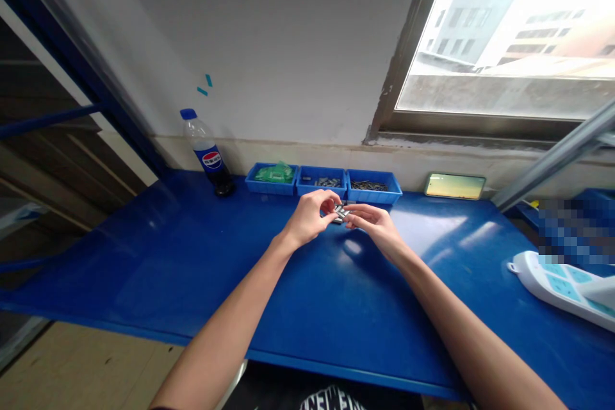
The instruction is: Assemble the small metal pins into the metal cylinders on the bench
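The left hand [307, 218] and right hand [372, 223] meet above the blue table [192, 256], both pinching one small metal part [341, 212]; it looks mid-assembly, just before the parts trays [321, 189].

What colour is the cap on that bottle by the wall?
Blue; the bottle cap shows best in the head view.

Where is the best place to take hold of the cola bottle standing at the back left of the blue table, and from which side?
Probably grip the cola bottle around its middle, near the label, coming from the front. It stands upright, close to the wall behind it, and the green-filled bin sits to its right, so the front and left sides look free.
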Demonstrator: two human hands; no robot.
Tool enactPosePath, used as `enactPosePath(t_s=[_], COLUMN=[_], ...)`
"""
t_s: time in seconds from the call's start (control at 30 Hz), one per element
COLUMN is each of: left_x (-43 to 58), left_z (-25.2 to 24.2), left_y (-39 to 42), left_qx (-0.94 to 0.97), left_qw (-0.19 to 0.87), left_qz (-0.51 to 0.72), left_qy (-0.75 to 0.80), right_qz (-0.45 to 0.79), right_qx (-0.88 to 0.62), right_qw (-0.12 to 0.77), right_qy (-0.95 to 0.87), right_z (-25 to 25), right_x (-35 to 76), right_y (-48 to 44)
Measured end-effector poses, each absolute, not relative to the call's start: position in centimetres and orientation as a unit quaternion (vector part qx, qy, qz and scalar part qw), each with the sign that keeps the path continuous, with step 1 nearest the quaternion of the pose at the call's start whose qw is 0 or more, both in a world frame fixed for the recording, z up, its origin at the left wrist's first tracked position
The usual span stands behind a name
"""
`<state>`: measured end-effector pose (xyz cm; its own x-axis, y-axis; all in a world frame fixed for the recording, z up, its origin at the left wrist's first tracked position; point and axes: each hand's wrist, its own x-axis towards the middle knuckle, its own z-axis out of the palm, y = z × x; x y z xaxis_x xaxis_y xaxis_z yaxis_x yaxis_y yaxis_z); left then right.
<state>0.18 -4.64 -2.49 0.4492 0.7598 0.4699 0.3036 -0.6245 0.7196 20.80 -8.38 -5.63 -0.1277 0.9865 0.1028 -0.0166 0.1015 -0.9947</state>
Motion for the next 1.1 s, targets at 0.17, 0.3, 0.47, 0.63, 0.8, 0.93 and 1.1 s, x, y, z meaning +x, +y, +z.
enactPosePath(t_s=[0.17, 0.3, 0.47, 0.63, 0.8, 0.93, 1.1], left_x=[0.3, 0.2, -0.7, -1.5, -1.5, -1.5, -1.1], left_z=[-3.0, -3.2, -3.2, -4.0, -4.8, -4.4, -3.5], left_y=[-4.5, -4.6, -4.4, -3.8, -3.5, -3.4, -3.5], left_qx=[0.829, 0.849, 0.865, 0.867, 0.863, 0.860, 0.831], left_qw=[0.257, 0.222, 0.149, 0.117, 0.121, 0.140, 0.200], left_qz=[0.374, 0.337, 0.234, 0.160, 0.182, 0.219, 0.309], left_qy=[0.327, 0.342, 0.419, 0.458, 0.455, 0.439, 0.417], right_qz=[0.538, 0.534, 0.468, 0.454, 0.472, 0.421, 0.157], right_qx=[-0.426, -0.436, -0.461, -0.441, -0.438, -0.471, -0.633], right_qw=[0.506, 0.507, 0.553, 0.589, 0.570, 0.564, 0.461], right_qy=[-0.523, -0.517, -0.513, -0.503, -0.510, -0.531, -0.601], right_z=[-6.3, -6.7, -6.4, -6.1, -6.1, -6.1, -6.9], right_x=[20.7, 20.8, 21.5, 22.6, 22.6, 22.4, 23.5], right_y=[-8.2, -7.9, -7.7, -7.5, -7.6, -7.6, -7.5])
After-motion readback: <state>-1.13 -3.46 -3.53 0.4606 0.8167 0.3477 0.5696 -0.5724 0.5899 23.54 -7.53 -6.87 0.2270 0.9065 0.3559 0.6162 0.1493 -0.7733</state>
